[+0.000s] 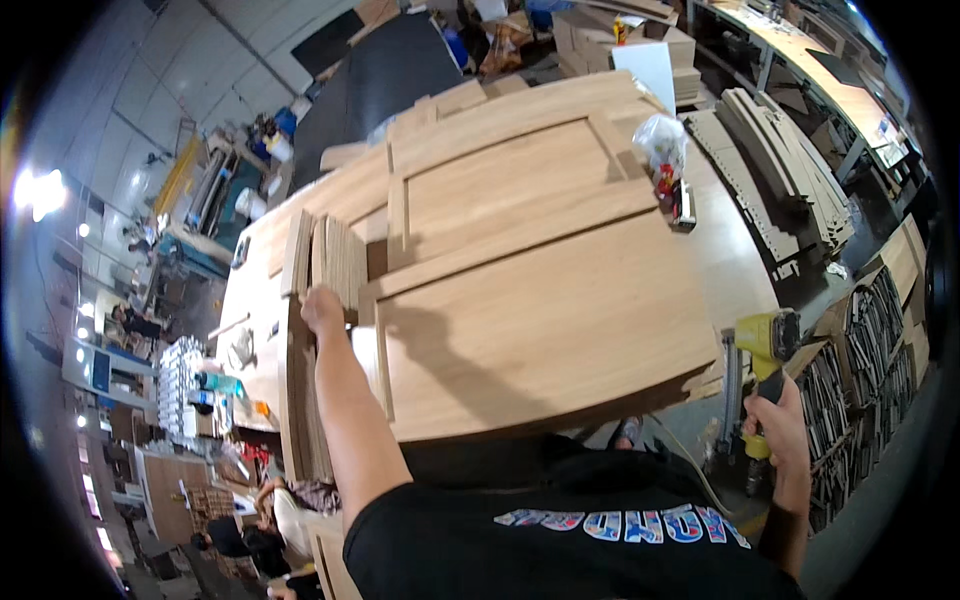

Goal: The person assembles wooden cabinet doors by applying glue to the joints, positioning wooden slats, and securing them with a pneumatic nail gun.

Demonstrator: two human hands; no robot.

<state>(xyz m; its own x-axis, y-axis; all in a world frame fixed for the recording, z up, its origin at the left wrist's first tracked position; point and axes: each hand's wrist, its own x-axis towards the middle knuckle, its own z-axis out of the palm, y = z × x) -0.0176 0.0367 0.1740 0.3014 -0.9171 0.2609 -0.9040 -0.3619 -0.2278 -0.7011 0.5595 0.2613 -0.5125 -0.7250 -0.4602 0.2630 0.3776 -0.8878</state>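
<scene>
My right hand (780,418) is wrapped around the handle of a yellow and black nail gun (768,338), held beyond the right edge of the table. My left hand (320,306) reaches across to the left and is closed at the edge of the stacked wooden boards (338,255); its fingertips are partly hidden. Below that hand, more long boards (300,400) stand on edge. Between my hands a light wooden panel with a raised frame (550,320) lies flat, the shadow of my arm across it. A second framed panel (510,190) lies behind it.
A clear plastic bag (660,142) and a small red and black item (683,204) sit at the panels' right. Curved cut boards (770,170) are piled further right, above racks of narrow strips (875,320). An air hose (690,460) hangs near my right hand. People work at lower left.
</scene>
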